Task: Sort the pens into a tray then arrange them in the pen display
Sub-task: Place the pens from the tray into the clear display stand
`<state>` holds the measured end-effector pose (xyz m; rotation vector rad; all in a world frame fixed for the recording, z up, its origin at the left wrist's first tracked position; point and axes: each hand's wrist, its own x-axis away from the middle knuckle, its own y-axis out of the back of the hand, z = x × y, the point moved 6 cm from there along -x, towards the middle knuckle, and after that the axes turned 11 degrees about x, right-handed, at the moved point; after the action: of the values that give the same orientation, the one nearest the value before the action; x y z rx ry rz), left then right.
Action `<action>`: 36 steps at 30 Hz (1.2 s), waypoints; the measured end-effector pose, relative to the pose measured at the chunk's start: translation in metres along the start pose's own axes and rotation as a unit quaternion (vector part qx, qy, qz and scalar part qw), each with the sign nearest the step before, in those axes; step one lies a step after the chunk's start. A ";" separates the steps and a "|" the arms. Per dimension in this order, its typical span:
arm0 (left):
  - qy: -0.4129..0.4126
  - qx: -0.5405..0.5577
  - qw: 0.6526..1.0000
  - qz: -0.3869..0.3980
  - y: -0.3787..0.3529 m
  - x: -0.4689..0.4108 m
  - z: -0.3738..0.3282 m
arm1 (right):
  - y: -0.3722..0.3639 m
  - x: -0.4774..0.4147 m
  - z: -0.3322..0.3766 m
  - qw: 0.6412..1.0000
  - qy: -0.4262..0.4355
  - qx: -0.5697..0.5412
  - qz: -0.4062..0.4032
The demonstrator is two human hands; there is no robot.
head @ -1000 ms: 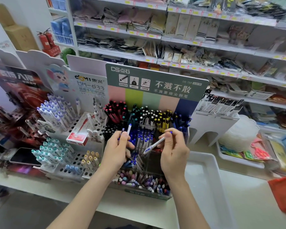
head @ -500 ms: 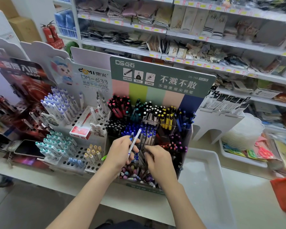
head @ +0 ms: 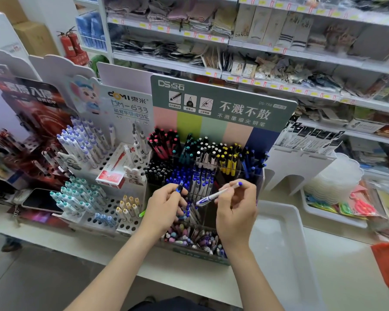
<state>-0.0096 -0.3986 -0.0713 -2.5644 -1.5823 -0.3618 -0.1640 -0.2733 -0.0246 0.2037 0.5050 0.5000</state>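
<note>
From the head camera, the right hand point(head: 236, 212) hovers over the middle of the pen display point(head: 222, 104), its thumb and curled fingers pinching a white pen point(head: 218, 194) with blue ends, which lies tilted with its tip pointing down and left. The left hand point(head: 164, 209) is just beside it, fingers curled round a blue-tipped pen point(head: 180, 187) whose end pokes up above the fist. Both pens are above the display's blue-pen compartments. The white tray point(head: 279, 232) sits on the counter, touching the display's right side. Left of the display stand a perforated stand point(head: 112, 204) of pens and a phone point(head: 43, 200)
</note>
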 end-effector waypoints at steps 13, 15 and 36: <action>0.042 0.028 0.998 0.037 -0.004 0.005 -0.004 | -0.051 0.033 -0.056 0.904 0.146 0.285 0.283; 0.031 0.029 0.999 0.029 -0.002 0.005 -0.003 | -0.051 0.031 -0.054 0.907 0.128 0.288 0.279; -0.258 -0.080 0.959 0.083 -0.066 0.007 -0.094 | 0.048 -0.062 0.032 0.989 0.085 0.097 -0.073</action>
<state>-0.0787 -0.3828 0.0189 -3.0695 -1.5004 0.2309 -0.2143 -0.2659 0.0430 0.3092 0.7300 0.3269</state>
